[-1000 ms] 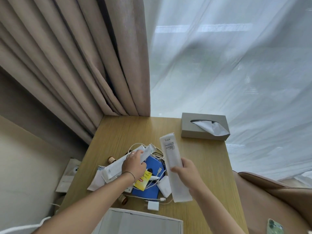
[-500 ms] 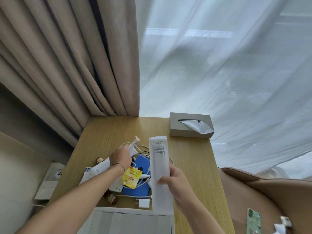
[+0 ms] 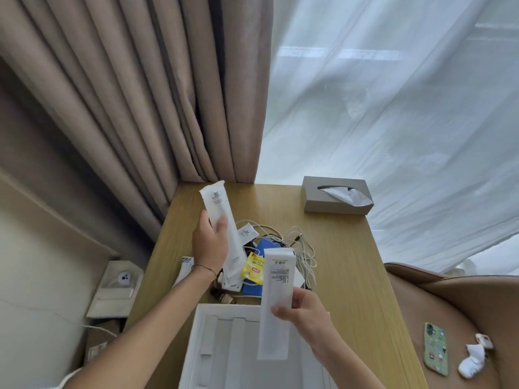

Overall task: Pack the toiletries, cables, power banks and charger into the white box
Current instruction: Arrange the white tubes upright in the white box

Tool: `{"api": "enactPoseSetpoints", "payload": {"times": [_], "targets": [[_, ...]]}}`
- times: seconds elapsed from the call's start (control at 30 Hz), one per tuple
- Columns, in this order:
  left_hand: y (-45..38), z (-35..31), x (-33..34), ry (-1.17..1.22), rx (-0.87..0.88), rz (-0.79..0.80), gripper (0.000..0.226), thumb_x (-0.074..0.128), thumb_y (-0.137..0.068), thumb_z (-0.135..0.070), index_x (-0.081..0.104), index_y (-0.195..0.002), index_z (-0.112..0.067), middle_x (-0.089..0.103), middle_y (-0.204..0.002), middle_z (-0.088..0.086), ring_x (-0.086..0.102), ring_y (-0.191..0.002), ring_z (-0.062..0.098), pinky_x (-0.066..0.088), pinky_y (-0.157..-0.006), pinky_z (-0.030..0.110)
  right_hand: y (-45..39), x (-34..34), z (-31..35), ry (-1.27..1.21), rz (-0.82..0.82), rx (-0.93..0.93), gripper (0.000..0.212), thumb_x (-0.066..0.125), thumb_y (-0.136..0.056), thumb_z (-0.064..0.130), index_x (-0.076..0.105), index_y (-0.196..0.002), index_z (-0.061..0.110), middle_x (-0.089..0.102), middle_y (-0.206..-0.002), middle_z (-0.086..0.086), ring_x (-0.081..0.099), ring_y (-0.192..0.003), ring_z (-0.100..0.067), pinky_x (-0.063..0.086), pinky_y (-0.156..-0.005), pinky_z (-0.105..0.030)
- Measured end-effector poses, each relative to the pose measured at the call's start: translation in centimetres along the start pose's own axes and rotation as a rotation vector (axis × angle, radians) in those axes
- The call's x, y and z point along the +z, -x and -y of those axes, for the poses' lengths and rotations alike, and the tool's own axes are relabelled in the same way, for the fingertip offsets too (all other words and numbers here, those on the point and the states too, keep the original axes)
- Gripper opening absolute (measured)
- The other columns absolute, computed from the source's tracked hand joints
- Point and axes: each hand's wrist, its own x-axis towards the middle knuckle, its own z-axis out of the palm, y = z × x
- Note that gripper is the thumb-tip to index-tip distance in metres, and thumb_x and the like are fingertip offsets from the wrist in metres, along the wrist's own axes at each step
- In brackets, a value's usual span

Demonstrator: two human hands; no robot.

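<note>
Packet (image 3: 274,301), long, white, printed, is held by the right hand (image 3: 304,314), thumb and fingers pinched round its middle; its lower end hangs over the white box (image 3: 196,349) at the near edge of the table (image 3: 351,276). Moulded slots are seen inside the box. A second white packet (image 3: 224,234) is gripped by the left hand (image 3: 210,244), fingers curled round it, its top raised toward the far left of the table and its lower end over the pile. The hands are kept well apart.

Between them, on the table, a heap is noted: tangled white cables (image 3: 297,248), a blue flat item (image 3: 265,247), a yellow sachet (image 3: 254,268), more white packets. A brown-capped small bottle (image 3: 223,296) lies just beyond the box. A grey tissue box (image 3: 337,195) stands at the far right corner. A phone in a green case (image 3: 436,348) lies on the brown seat (image 3: 463,304) to the right.
</note>
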Motion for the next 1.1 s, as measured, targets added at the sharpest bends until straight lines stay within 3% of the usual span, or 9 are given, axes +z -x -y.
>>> {"api": "enactPoseSetpoints", "payload": {"times": [0.1, 0.2, 0.43, 0.5, 0.6, 0.7, 0.8, 0.9, 1.1], "targets": [[2.0, -0.7, -2.5, 0.185, -0.046, -0.023, 0.008, 0.057, -0.100, -0.027, 0.053, -0.105, -0.022, 0.064, -0.095, -0.013, 0.063, -0.082, -0.002, 0.048, -0.059, 0.011, 1.0, 1.5, -1.8, 0.031, -0.022, 0.027, 0.026, 0.078, -0.077, -0.001, 0.079, -0.099, 0.012, 0.081, -0.092, -0.003, 0.074, -0.083, -0.011, 0.052, -0.072, -0.016], [3.4, -0.8, -4.7, 0.324, -0.133, -0.060, 0.013, 0.057, -0.100, -0.028, 0.055, -0.109, -0.020, 0.066, -0.101, -0.002, 0.065, -0.089, 0.014, 0.053, -0.070, 0.029, 1.5, 2.6, -3.7, 0.086, -0.037, 0.053, 0.026, 0.080, -0.073, 0.009, 0.079, -0.098, 0.014, 0.081, -0.087, 0.003, 0.073, -0.078, -0.005, 0.050, -0.067, -0.012], [6.0, 0.9, -8.2, 0.469, -0.410, -0.090, 0.021, 0.054, -0.101, -0.035, 0.054, -0.121, -0.029, 0.063, -0.104, -0.005, 0.064, -0.092, 0.013, 0.058, -0.066, 0.034, 1.5, 4.6, -8.3, 0.223, -0.047, 0.177, 0.019, 0.079, -0.078, 0.010, 0.077, -0.092, 0.023, 0.079, -0.085, 0.012, 0.073, -0.081, -0.004, 0.049, -0.067, -0.013], [6.6, 1.4, -9.0, 0.478, -0.466, -0.081, 0.029, 0.054, -0.101, -0.034, 0.053, -0.129, -0.025, 0.064, -0.105, -0.004, 0.065, -0.093, 0.016, 0.059, -0.067, 0.038, 1.2, 4.8, -9.5, 0.244, -0.059, 0.260, 0.019, 0.077, -0.081, 0.006, 0.075, -0.089, 0.022, 0.078, -0.083, 0.010, 0.072, -0.078, -0.010, 0.052, -0.066, -0.019], [7.2, 2.3, -10.2, 0.488, -0.524, -0.068, 0.032, 0.057, -0.100, -0.034, 0.054, -0.130, -0.026, 0.065, -0.110, -0.001, 0.066, -0.097, 0.019, 0.059, -0.069, 0.038, 1.0, 4.9, -11.1, 0.235, -0.077, 0.385, 0.020, 0.074, -0.082, 0.004, 0.073, -0.090, 0.022, 0.079, -0.091, 0.001, 0.074, -0.090, -0.023, 0.062, -0.084, -0.039], [7.9, 3.0, -11.3, 0.507, -0.563, -0.052, 0.027, 0.059, -0.099, -0.034, 0.056, -0.125, -0.029, 0.065, -0.107, -0.003, 0.066, -0.096, 0.016, 0.058, -0.063, 0.034, 0.9, 5.1, -12.2, 0.247, -0.073, 0.459, 0.018, 0.076, -0.084, 0.005, 0.070, -0.090, 0.021, 0.077, -0.092, 0.002, 0.073, -0.091, -0.019, 0.062, -0.083, -0.035], [8.6, 3.4, -12.3, 0.547, -0.607, -0.007, 0.024, 0.060, -0.099, -0.030, 0.058, -0.122, -0.028, 0.066, -0.109, 0.000, 0.066, -0.099, 0.020, 0.059, -0.066, 0.038, 0.1, 5.4, -12.8, 0.293, -0.054, 0.489, 0.020, 0.078, -0.085, 0.010, 0.070, -0.103, 0.015, 0.076, -0.098, 0.000, 0.072, -0.094, -0.018, 0.058, -0.074, -0.027], [9.3, 3.6, -12.9, 0.552, -0.654, 0.075, 0.033, 0.062, -0.098, -0.021, 0.055, -0.129, -0.026, 0.064, -0.118, 0.005, 0.064, -0.107, 0.026, 0.059, -0.083, 0.050, -0.6, 5.8, -13.4, 0.358, -0.077, 0.522, 0.032, 0.079, -0.085, 0.016, 0.066, -0.114, 0.010, 0.074, -0.112, -0.007, 0.070, -0.104, -0.025, 0.059, -0.087, -0.035], [11.3, 3.1, -13.4, 0.523, -0.690, 0.276, 0.042, 0.061, -0.094, -0.005, 0.054, -0.131, -0.022, 0.065, -0.117, 0.009, 0.064, -0.106, 0.029, 0.058, -0.079, 0.045, -1.4, 6.0, -14.4, 0.624, -0.080, 0.475, 0.027, 0.076, -0.086, 0.037, 0.068, -0.098, 0.015, 0.073, -0.099, -0.005, 0.072, -0.089, -0.024, 0.064, -0.078, -0.041]]}}
